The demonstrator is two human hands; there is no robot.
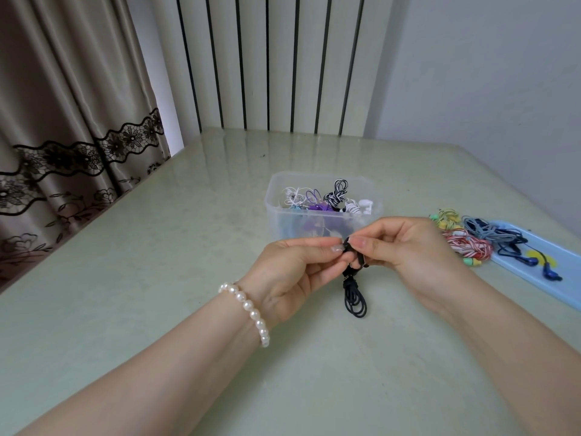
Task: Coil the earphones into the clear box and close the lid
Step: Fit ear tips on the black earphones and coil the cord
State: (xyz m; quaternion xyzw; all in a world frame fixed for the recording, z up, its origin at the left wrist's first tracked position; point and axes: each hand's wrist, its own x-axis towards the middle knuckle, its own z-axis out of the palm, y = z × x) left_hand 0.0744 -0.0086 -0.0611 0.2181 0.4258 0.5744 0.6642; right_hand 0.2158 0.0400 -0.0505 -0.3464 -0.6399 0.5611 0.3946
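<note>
A black earphone cable [355, 298] hangs as a coiled bundle between my two hands above the table. My left hand [294, 275] pinches its upper end with thumb and forefinger. My right hand [408, 247] pinches the same end from the right, one finger hooked through a loop. Just behind my hands stands the clear box [276, 199], open, with several coiled earphones inside in white, purple and black-and-white. Its lid [566, 278], light blue, lies flat at the right with loose earphones on it.
Tangled earphones [471, 237] in yellow-green, red-white, grey and dark blue lie on and beside the blue lid at the right. The pale green table [157, 278] reaches to a curtain on the left and a striped wall behind.
</note>
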